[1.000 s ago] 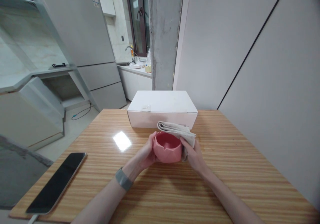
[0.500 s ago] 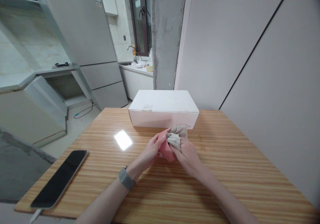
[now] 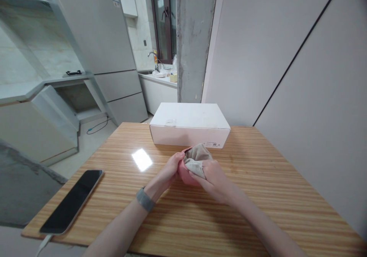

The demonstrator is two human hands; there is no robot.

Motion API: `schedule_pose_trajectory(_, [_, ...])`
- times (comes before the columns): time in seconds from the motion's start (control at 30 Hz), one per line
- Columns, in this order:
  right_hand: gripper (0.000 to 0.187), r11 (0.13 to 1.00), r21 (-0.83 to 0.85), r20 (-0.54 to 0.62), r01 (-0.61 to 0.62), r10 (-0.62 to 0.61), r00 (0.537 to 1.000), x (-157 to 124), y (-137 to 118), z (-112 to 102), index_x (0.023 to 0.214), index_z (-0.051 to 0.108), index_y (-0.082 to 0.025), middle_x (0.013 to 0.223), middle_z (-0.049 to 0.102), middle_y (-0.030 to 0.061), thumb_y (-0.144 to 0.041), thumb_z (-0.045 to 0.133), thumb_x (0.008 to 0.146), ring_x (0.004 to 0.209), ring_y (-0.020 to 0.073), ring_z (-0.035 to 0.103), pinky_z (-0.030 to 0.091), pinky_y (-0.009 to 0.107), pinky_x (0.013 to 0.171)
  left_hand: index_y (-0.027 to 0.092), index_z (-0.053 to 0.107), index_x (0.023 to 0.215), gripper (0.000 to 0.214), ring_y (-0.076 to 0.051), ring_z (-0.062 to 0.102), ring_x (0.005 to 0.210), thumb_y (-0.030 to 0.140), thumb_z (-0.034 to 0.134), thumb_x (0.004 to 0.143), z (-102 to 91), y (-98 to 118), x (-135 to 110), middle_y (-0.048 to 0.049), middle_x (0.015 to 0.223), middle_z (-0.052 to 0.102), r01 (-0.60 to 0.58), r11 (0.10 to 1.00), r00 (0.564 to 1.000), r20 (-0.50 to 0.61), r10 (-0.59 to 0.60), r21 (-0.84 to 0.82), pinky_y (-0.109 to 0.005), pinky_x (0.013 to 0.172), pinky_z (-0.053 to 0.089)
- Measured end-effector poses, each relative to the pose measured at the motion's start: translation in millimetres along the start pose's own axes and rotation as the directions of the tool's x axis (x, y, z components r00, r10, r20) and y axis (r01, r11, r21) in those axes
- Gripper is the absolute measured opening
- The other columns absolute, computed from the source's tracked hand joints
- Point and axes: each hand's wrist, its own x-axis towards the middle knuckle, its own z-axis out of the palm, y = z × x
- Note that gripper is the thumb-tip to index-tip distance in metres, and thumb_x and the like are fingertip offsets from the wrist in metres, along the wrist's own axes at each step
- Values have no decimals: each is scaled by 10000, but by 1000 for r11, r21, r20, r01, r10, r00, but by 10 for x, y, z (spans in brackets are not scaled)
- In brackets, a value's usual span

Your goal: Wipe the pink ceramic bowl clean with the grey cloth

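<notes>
Head view: near the middle of the striped wooden tabletop (image 3: 258, 180), a pink bowl (image 3: 185, 176) is held between both hands, just in front of a white box (image 3: 189, 125). The left hand (image 3: 169, 170) is closed around the bowl's left wall, seemingly so that the vessel is braced and kept from sliding or turning. The right hand (image 3: 215, 176) is closed on a bunched beige cloth (image 3: 197, 159), which is pressed down into the bowl's mouth from the right. The bowl appears tipped slightly toward the cloth, though whether its base is lifted off the wood cannot be told. Its hollow is filled by the cloth alone, as far as can be seen, and the inner surface is hidden. The box, set at the far edge, is shut, so its contents cannot be told. A grey wristband (image 3: 144, 199) is worn on the left forearm. A dark phone (image 3: 71, 201) is laid face up at the near left corner, well apart from the hands.
</notes>
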Motion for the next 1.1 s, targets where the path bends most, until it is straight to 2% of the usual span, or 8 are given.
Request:
schedule_pose_trajectory(0.17, [313, 991, -107, -149, -86, 69, 986, 43, 6, 26, 896, 647, -203, 905, 713, 74, -321, 374, 994, 836, 223, 618, 418, 335, 808, 280, 534, 1350, 555, -220, 635, 1022, 526, 603, 857, 120, -24, -78, -64, 1221, 654, 64, 992, 996, 72, -56, -111, -257, 719, 517])
schedule_pose_trajectory(0.33, [294, 961, -193, -230, -199, 153, 961, 12, 8, 120, 1038, 676, -187, 1003, 733, 109, -294, 410, 974, 929, 264, 658, 444, 361, 838, 276, 537, 1340, 476, -215, 532, 1234, 429, 591, 893, 314, -36, -143, -43, 1365, 572, -51, 972, 981, 173, 92, -229, -247, 894, 485])
schedule_pose_trajectory(0.4, [305, 958, -220, -234, -184, 132, 963, 5, -11, 173, 1025, 684, -184, 994, 735, 108, -304, 408, 980, 915, 261, 665, 452, 358, 837, 252, 556, 1319, 451, -210, 541, 1223, 427, 571, 903, 349, -37, -153, -51, 1364, 574, -52, 967, 984, 154, 92, -249, -245, 912, 477])
schedule_pose_trajectory(0.57, [316, 946, -300, -226, -123, 55, 973, -12, -67, 264, 972, 690, -152, 936, 725, 126, -261, 393, 978, 883, 263, 659, 452, 365, 835, 251, 567, 1311, 478, -207, 635, 1039, 456, 565, 878, 331, -38, -154, -54, 1274, 636, -9, 976, 995, 98, 31, -218, -258, 807, 509])
schedule_pose_trajectory(0.73, [286, 947, -316, -168, 60, -118, 979, -80, -79, 253, 933, 684, -136, 876, 721, 118, -245, 420, 942, 801, 256, 650, 451, 359, 746, 188, 658, 1195, 439, -241, 617, 1100, 454, 555, 862, 246, -28, -123, -68, 1151, 698, -43, 989, 999, 27, 47, -143, -306, 959, 452])
schedule_pose_trajectory(0.87, [322, 942, -324, -134, 92, -142, 981, -102, -60, 237, 825, 682, -141, 802, 713, 116, -267, 409, 940, 726, 246, 639, 431, 358, 681, 180, 666, 1166, 458, -243, 609, 1117, 507, 521, 881, 161, -52, -98, -85, 1183, 682, -15, 986, 999, 27, 20, -166, -319, 976, 445])
schedule_pose_trajectory(1.0, [376, 949, -315, -171, -4, -52, 984, -82, -24, 204, 773, 661, -149, 738, 694, 102, -284, 367, 962, 691, 227, 623, 416, 340, 665, 229, 586, 1293, 527, -214, 646, 995, 556, 513, 886, 138, -53, -135, -79, 1199, 666, 56, 988, 991, 129, -38, -144, -268, 779, 520])
schedule_pose_trajectory(1.1, [392, 950, -308, -186, -45, -14, 982, -69, -5, 179, 764, 640, -160, 709, 681, 80, -282, 336, 980, 643, 201, 602, 399, 322, 634, 305, 507, 1369, 542, -155, 647, 809, 463, 609, 860, 154, -41, -182, -42, 1150, 676, 61, 995, 992, 118, -51, -83, -200, 600, 494])
